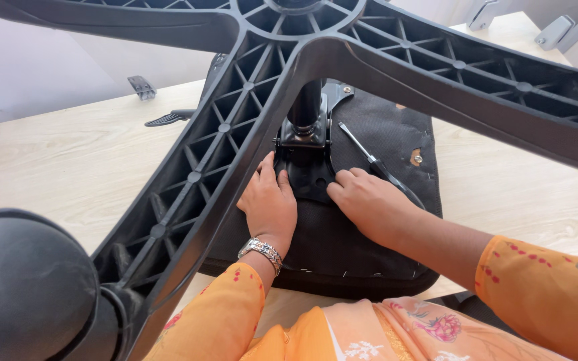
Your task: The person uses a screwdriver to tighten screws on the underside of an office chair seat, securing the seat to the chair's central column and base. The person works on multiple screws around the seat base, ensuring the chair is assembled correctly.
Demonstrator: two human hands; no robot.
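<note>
— Pressing where?
— My left hand (269, 200) lies flat, holding nothing, on the black mechanism plate (309, 177) on the upturned seat (342, 247); my right hand (369, 200) is closed round the screwdriver (369, 157).
— Heavy?
— Probably: stiff, awkward. I'd grip the base's ribbed leg (202, 167).

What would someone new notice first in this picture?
A big black star-shaped chair base fills the top, its caster wheel looming at bottom left. Beneath it, the left hand and right hand rest on the upturned seat's black underside, a screwdriver beside the right.
</note>
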